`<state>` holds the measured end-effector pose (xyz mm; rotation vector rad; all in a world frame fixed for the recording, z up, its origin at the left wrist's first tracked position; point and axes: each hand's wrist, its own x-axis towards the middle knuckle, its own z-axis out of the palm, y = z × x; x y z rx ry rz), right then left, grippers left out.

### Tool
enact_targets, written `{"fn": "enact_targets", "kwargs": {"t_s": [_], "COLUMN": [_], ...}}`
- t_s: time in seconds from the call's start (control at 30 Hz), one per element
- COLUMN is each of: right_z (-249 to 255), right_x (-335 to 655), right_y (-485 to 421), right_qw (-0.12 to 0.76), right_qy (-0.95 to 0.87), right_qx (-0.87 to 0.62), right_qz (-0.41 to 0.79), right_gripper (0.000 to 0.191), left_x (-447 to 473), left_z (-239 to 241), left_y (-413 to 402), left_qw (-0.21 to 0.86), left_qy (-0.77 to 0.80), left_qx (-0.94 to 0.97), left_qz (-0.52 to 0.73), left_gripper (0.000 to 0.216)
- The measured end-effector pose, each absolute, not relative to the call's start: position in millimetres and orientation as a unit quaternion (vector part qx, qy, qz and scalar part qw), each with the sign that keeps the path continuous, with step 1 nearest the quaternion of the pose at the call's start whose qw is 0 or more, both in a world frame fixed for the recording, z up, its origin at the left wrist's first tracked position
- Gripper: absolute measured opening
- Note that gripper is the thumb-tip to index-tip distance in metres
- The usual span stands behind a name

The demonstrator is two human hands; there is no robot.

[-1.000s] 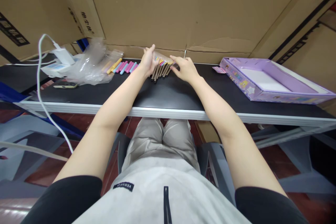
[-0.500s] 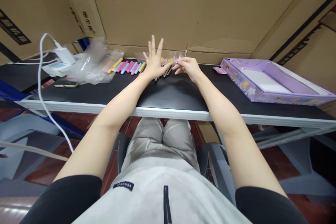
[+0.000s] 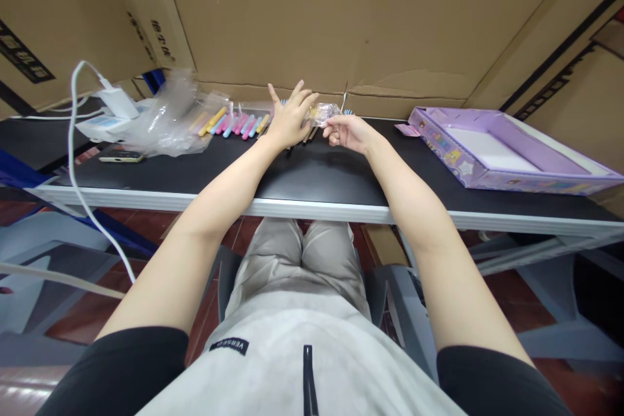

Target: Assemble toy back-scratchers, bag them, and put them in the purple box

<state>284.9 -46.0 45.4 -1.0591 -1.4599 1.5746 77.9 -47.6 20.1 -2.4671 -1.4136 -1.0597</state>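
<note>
Hovering just above the black table (image 3: 312, 175), the small clear wrapper (image 3: 325, 112) was pinched at one end by the right hand (image 3: 348, 132), while the left hand (image 3: 291, 120) was held open, fingers splayed, beside its other end. It was judged light, soft and slippery, best pinched firmly at an edge; coloured pens (image 3: 241, 124) were laid beyond, to the left.

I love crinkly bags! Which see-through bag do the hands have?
The small crumpled bag, pinched by the right hand and touched by the left hand; the big plastic heap lies untouched further left.
</note>
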Motion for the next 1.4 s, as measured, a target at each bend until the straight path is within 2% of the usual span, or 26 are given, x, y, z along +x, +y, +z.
{"fn": "enact_targets", "kwargs": {"t_s": [0.1,0.27,0.47,0.7,1.13,1.4], "right_z": [44.7,45.8,47.0,44.4,44.1,44.8], "right_x": [286.1,283.1,280.8,281.4,283.8,284.5], "right_y": [-46.8,-51.5,-53.1,-52.7,-48.6,-50.0], "right_qw": [0.327,0.288,0.33,0.357,0.365,0.37], "right_qy": [-0.572,-0.575,-0.562,-0.584,-0.586,-0.578], "right_qx": [-0.42,-0.455,-0.486,-0.492,-0.516,-0.525], "right_qz": [0.624,0.616,0.582,0.538,0.507,0.503], "right_gripper": [0.021,0.031,0.034,0.036,0.033,0.035], "left_x": [78.5,78.6,76.3,74.5,65.9,64.6], "left_z": [19.8,14.9,10.6,13.1,1.9,7.0], "left_y": [-49.7,-39.9,-33.4,-33.2,-15.9,-20.4], "left_qw": [0.052,0.062,0.063,0.016,-0.034,-0.021], "left_qy": [-0.468,-0.462,-0.451,-0.462,-0.444,-0.461], "left_qx": [-0.823,-0.842,-0.86,-0.863,-0.86,-0.858], "left_qz": [-0.317,-0.272,-0.229,-0.204,-0.248,-0.226], "left_gripper": [0.065,0.051,0.047,0.039,0.072,0.062]}}
